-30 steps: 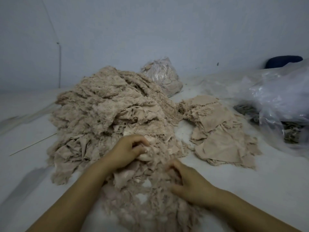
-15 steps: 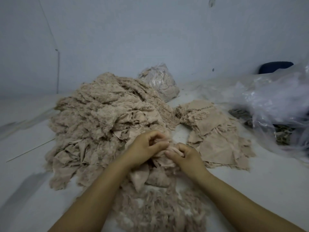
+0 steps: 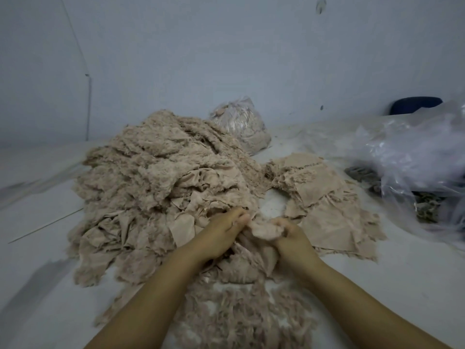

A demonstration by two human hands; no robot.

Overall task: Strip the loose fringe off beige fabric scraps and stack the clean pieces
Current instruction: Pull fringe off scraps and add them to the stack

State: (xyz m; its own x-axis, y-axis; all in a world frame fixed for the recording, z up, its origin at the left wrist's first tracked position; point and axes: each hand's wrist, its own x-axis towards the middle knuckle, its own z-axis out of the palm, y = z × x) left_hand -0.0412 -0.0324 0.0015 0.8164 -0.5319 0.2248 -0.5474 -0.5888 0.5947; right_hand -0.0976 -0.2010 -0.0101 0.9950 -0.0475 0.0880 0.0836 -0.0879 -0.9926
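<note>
Dim, flat light w/ a cold blue-grey cast; no clear source, maybe from above. Shadows soft: faint dark smear on the white surface [image 3: 37, 285] at lower left, darker folds inside the fringed pile [image 3: 156, 187]. Mild glare on the plastic sheeting [image 3: 415, 157] at right, highlights slightly blown. Overall soft and noisy, fine detail smeared. Left hand [image 3: 221, 235] and right hand [image 3: 289, 238] a bit blurred. Wide-angle bend near the edges; wall [image 3: 226, 59] looks grainy.

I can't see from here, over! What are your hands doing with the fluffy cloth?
Left hand and right hand both gripping one scrap. Clean stack right. Nothing blocking.
</note>
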